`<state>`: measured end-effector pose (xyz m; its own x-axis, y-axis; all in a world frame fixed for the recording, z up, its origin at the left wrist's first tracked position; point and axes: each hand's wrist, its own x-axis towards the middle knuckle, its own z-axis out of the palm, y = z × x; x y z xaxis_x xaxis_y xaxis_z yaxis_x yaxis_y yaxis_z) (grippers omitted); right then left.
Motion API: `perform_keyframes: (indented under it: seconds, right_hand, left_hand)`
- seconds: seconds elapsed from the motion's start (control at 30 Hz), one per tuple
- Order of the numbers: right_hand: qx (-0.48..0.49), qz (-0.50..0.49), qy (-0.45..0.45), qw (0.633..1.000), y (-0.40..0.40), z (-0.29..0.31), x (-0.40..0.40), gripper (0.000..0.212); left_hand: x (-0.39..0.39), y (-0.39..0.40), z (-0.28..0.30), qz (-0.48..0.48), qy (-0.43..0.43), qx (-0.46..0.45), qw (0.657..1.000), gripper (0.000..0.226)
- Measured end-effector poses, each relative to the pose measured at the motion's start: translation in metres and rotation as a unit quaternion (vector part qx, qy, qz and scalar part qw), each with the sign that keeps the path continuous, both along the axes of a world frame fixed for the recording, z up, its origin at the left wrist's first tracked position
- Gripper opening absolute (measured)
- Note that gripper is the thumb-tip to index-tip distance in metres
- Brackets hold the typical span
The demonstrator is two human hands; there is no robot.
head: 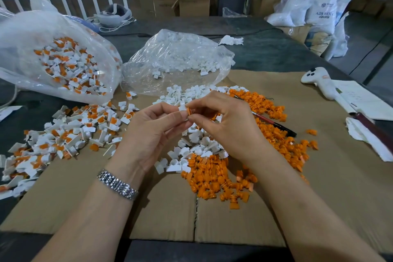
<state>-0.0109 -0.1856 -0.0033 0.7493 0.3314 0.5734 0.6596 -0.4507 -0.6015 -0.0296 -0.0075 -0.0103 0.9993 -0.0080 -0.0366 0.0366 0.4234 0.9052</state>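
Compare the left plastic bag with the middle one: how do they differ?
The left bag holds orange-and-white pieces; the middle bag holds plain white pieces. The left bag bulges fuller; the middle bag lies flatter. Both are clear plastic, with mouths open toward the cardboard.

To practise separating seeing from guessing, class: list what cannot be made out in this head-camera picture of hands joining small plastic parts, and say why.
1. Head view: how the orange plug meets the white piece; fingertips of the left hand and right hand cover it.
2. Head view: the pen's middle, behind the right hand.
3. Head view: writing on the paper sheet, too small, cut by the right edge.
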Motion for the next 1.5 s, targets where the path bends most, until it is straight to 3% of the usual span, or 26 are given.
perform_keyframes:
  seconds: [0.23, 0.33, 0.43, 0.53, 0.7, 0.87, 0.97, 1.07, 1.17, 1.27, 1.37, 1.5]
  right_hand:
    - [-0.029, -0.001, 0.018, 0.999, 0.0, 0.003, -0.001, 0.025]
    - [-0.041, -0.093, 0.045, 0.994, -0.01, 0.007, 0.004, 0.026]
    - [-0.176, -0.288, 0.114, 0.934, -0.038, 0.008, 0.016, 0.042]
    - [-0.299, -0.347, 0.233, 0.858, -0.06, 0.003, 0.022, 0.057]
    - [-0.308, -0.313, 0.259, 0.86, -0.06, 0.001, 0.028, 0.044]
    - [-0.285, -0.322, 0.229, 0.873, -0.057, 0.005, 0.028, 0.032]
    - [-0.215, -0.305, 0.213, 0.903, -0.055, 0.02, 0.023, 0.029]
    - [-0.101, -0.217, 0.257, 0.936, -0.048, 0.041, 0.012, 0.023]
    - [-0.147, -0.094, 0.329, 0.928, -0.036, 0.058, -0.004, 0.022]
    - [-0.191, -0.009, 0.374, 0.907, -0.02, 0.06, -0.013, 0.025]
    - [-0.196, 0.009, 0.386, 0.901, -0.007, 0.06, -0.018, 0.026]
    - [-0.218, 0.016, 0.367, 0.904, -0.001, 0.062, -0.022, 0.03]
  left_hand:
    - [0.0, 0.0, -0.001, 0.004, -0.003, 0.006, 1.0, 0.011]
    - [0.001, 0.0, -0.001, 0.007, 0.006, -0.004, 1.0, 0.012]
    - [0.002, 0.002, -0.003, 0.023, 0.022, -0.014, 0.999, 0.008]
    - [0.004, 0.003, -0.004, 0.048, 0.034, 0.002, 0.998, 0.008]
    - [0.004, 0.003, -0.003, 0.062, 0.028, 0.027, 0.997, 0.022]
    - [0.003, 0.003, -0.002, 0.067, 0.034, 0.014, 0.997, 0.011]
    - [0.003, 0.005, 0.0, 0.072, 0.027, 0.012, 0.997, 0.023]
    - [0.003, 0.006, -0.001, 0.077, 0.009, 0.02, 0.997, 0.013]
    - [0.003, 0.007, -0.001, 0.081, -0.005, 0.013, 0.997, 0.008]
    - [0.003, 0.008, 0.001, 0.084, -0.019, -0.005, 0.996, 0.02]
    - [0.003, 0.008, 0.001, 0.09, -0.027, -0.003, 0.996, 0.028]
    - [0.003, 0.007, -0.001, 0.094, -0.024, 0.006, 0.995, 0.009]
